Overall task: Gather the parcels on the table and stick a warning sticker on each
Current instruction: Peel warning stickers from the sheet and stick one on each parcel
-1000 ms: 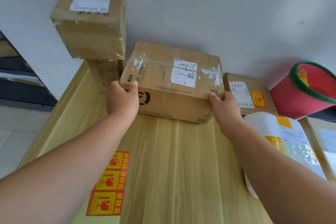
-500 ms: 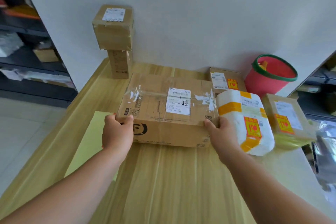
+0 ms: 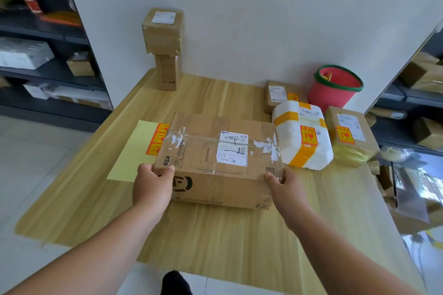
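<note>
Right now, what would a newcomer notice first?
A large brown cardboard box fills the centre of the light wooden table, the left hand and right hand gripping its near corners. Right of it lies a white foam parcel banded in orange tape, with a green-rimmed red bucket behind it.

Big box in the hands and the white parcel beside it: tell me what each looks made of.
Big box: brown cardboard by the look, matte, with glossy clear tape glinting across the top. White parcel: probably foam, going by its rough pebbled white surface and rounded corners, bound with yellow tape.
</note>
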The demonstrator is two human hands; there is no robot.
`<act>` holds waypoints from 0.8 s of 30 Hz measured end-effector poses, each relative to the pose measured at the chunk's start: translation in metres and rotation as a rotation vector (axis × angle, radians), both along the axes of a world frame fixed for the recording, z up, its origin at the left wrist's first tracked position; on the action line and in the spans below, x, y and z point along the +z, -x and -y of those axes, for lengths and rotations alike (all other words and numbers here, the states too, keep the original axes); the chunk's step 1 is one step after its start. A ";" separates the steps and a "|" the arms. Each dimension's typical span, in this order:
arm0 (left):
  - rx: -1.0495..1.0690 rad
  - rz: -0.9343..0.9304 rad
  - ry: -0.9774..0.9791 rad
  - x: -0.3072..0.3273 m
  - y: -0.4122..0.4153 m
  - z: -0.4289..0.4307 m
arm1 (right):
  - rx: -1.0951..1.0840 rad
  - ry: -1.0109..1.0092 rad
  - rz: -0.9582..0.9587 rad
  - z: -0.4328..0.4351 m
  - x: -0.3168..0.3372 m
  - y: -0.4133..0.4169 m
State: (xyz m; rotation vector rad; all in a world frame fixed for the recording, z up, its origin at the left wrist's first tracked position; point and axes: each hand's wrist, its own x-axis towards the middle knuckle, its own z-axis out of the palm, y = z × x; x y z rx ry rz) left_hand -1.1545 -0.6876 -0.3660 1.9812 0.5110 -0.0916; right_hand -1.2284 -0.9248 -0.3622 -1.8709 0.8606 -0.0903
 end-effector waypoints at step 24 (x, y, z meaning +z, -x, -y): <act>-0.735 0.079 -0.749 -0.022 -0.103 -0.169 | 0.764 0.643 0.026 -0.267 -0.001 -0.134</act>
